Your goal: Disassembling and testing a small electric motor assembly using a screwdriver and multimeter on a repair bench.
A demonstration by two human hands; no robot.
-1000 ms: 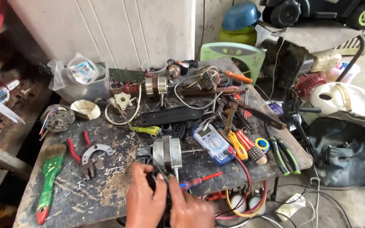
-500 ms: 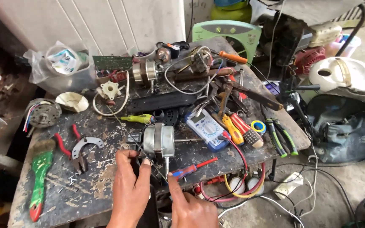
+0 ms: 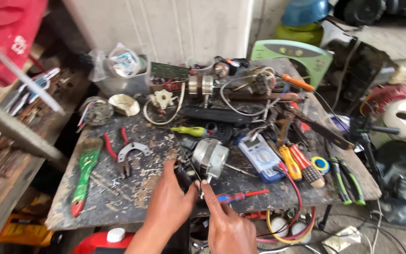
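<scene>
A small silver electric motor [image 3: 211,157] lies on the dark, worn workbench [image 3: 132,193] near its front edge. My left hand [image 3: 169,201] reaches in from below and pinches a dark part with thin wires just left of the motor. My right hand [image 3: 226,225] is beside it, index finger pointing up and touching the motor's lower edge. A red and blue screwdriver [image 3: 240,195] lies just right of my right hand.
A blue multimeter [image 3: 262,157], yellow and red screwdrivers [image 3: 293,161], green-handled pliers [image 3: 345,178] and a tape roll [image 3: 321,164] lie at right. Red pliers [image 3: 118,153] and a green brush [image 3: 84,171] lie left. More motors, wires and a plastic tub [image 3: 121,77] crowd the back.
The view has shifted, so the bench sits further right in frame. My hands stay at the motor's lower edge; the right index finger has risen to touch it.
</scene>
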